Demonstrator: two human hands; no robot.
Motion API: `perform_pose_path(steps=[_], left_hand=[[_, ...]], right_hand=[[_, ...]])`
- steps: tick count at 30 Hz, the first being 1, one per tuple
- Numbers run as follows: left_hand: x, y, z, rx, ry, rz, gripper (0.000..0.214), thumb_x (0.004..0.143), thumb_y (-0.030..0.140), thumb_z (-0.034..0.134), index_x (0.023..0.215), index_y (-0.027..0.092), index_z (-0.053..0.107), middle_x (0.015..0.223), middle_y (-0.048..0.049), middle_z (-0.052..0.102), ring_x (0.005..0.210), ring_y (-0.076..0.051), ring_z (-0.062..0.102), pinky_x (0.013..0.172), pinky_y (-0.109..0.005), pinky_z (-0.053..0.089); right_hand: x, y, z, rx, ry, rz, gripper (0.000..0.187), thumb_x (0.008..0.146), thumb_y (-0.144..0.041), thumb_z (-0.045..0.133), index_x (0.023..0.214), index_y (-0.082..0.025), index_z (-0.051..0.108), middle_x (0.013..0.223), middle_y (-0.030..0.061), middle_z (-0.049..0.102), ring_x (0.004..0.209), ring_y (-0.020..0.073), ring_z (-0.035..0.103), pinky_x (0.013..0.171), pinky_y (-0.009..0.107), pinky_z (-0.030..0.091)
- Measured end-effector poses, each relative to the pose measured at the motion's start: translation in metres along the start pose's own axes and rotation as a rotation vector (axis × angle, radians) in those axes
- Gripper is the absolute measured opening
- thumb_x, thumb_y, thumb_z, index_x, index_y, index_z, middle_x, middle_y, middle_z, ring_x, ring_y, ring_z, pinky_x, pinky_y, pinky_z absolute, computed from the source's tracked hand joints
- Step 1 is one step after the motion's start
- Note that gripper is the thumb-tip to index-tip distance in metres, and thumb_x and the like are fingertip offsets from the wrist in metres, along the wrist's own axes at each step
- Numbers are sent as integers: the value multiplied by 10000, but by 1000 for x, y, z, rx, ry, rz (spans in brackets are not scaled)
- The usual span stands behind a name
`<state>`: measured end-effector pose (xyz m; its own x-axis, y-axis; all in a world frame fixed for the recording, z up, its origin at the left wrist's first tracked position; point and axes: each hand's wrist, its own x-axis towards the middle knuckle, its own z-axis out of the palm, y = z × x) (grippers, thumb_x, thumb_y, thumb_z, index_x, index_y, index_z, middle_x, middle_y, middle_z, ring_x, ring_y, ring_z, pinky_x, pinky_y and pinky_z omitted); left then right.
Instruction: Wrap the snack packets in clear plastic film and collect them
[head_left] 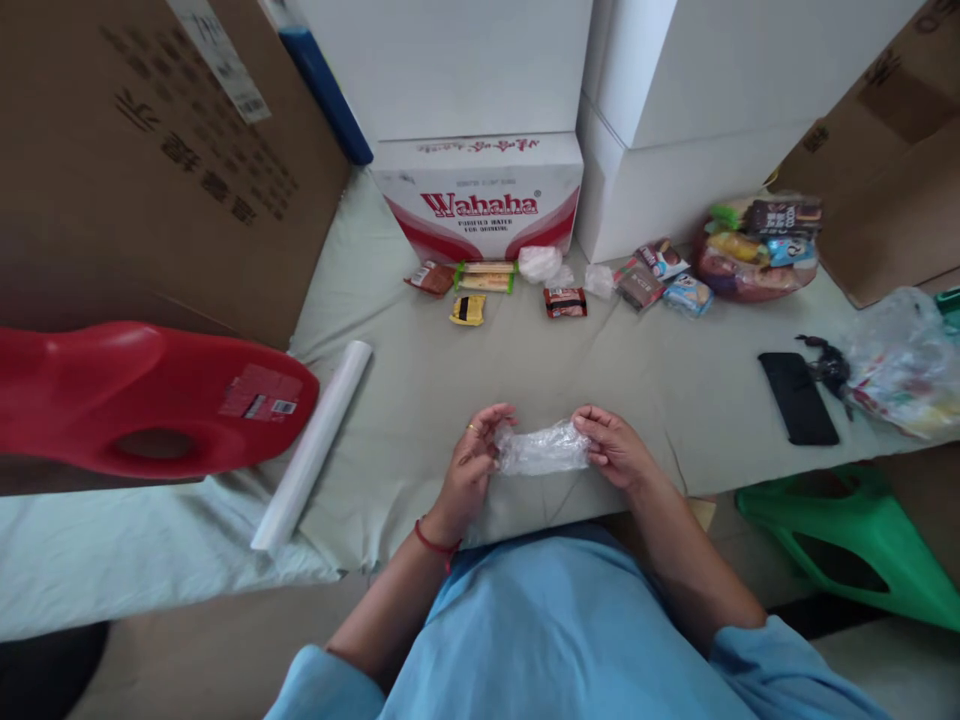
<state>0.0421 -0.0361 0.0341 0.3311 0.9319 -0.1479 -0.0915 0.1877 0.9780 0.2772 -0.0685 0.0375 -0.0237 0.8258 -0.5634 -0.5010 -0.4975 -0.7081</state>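
A crumpled piece of clear plastic film (544, 449) is stretched sideways between my two hands, just above the cloth near the table's front edge. My left hand (474, 462) grips its left end with bent fingers. At the other end, my right hand (611, 445) pinches the film between thumb and fingers. Whether anything is wrapped inside the film cannot be made out. Beyond my hands lie a yellow snack packet (468, 310), a red-brown snack packet (565, 302), a green-edged wafer packet (485, 276) and small white plastic bundles (541, 263).
A white plastic roll (313, 445) lies left, beside a red plastic stool (172, 400). The Wahaha carton (487, 200) stands at the back. To the right are a bowl of snacks (757, 285), a black phone (798, 398) and a plastic bag (904, 360). A green stool (855, 545) stands below.
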Motion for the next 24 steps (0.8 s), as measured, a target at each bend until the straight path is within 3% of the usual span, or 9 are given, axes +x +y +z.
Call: perform_pose_path(steps=[3,6,8,13,18,21,24], left_hand=[[1,2,0,115,-35,-5,359,797,382,714,1112,210,695,1193,-105,705,1083,-249,654,858,-332,523],[3,-2,4,194,106,-48,321,908,520,682,890,199,674,848,-28,667,800,-169,605,734,-277,473],[3,-6,7,205,218,-35,379,957,573,616,869,205,644,784,-1,631,748,-151,572,720,-267,458],[2,-9,10,241,336,20,401,991,604,565,886,220,617,800,3,638,768,-156,587,741,-269,468],[3,-2,10,269,341,68,357,1031,553,521,947,220,620,895,-37,713,876,-179,659,833,-299,506],[2,-2,13,144,350,118,315,1016,543,562,1020,229,578,1014,-56,723,972,-195,697,895,-339,546],[-1,-3,18,-93,317,153,301,967,490,669,1042,245,511,1136,-55,694,1065,-202,707,937,-369,566]], right_hand=[[1,1,0,-36,-5,-14,481,607,-505,943,794,-207,615,603,-82,438,458,34,245,372,179,143],[0,4,0,-82,-19,-52,462,641,-526,917,798,-214,614,611,-74,455,466,47,283,383,184,170],[0,7,-1,-131,-15,-82,456,661,-553,898,808,-217,629,619,-66,469,481,59,316,396,190,209],[2,12,-7,-295,37,-167,453,690,-619,860,792,-221,669,616,-50,472,520,93,377,438,225,314],[-2,7,-8,-232,210,-253,452,699,-632,852,807,-247,641,604,-51,471,482,97,360,406,229,253],[-11,4,3,-170,111,-197,444,734,-620,842,805,-246,612,623,-48,513,445,80,337,382,226,238],[-15,4,19,-139,-61,-156,437,783,-630,810,831,-235,629,776,4,638,566,108,524,476,238,439]])
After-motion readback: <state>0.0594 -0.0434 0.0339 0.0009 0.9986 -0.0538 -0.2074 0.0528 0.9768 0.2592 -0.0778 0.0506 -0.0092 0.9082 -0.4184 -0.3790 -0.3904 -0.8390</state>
